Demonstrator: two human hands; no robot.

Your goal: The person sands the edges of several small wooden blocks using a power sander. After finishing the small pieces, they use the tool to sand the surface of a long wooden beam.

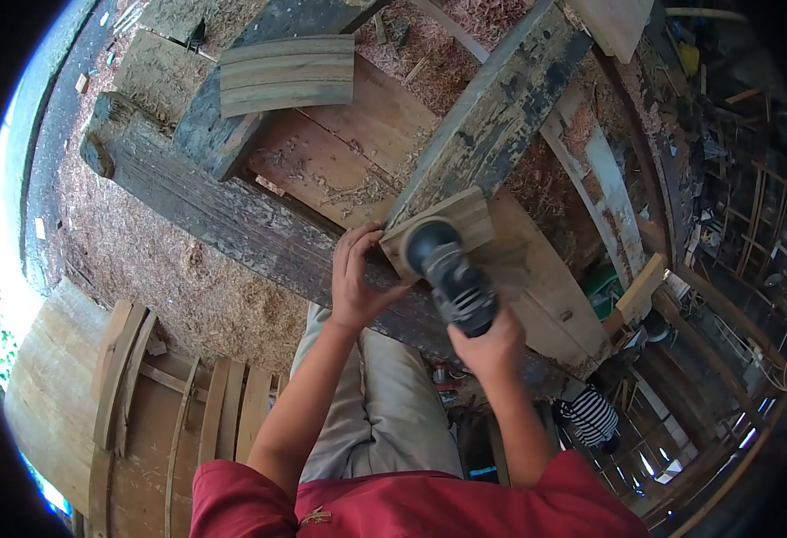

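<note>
My right hand (492, 345) is wrapped around the rear of a dark power sander (460, 291) with a round head. The sander's head rests on a small wooden board (465, 215). At the board's left corner, my left hand (356, 278) grips its edge, fingers on the far side and thumb on the near side. The board lies where a weathered thick beam (501, 108) meets the long front timber (205, 215) of the workbench. What the sander's disc touches is hidden under its head.
A slightly curved, grained board (287, 76) lies on the bench's left part. Shavings cover a lower plank (330, 170) between the beams. Sawdust (196, 287) spreads over the ground at left. Wooden strips (120, 377) lean at lower left, and scrap timber crowds the right.
</note>
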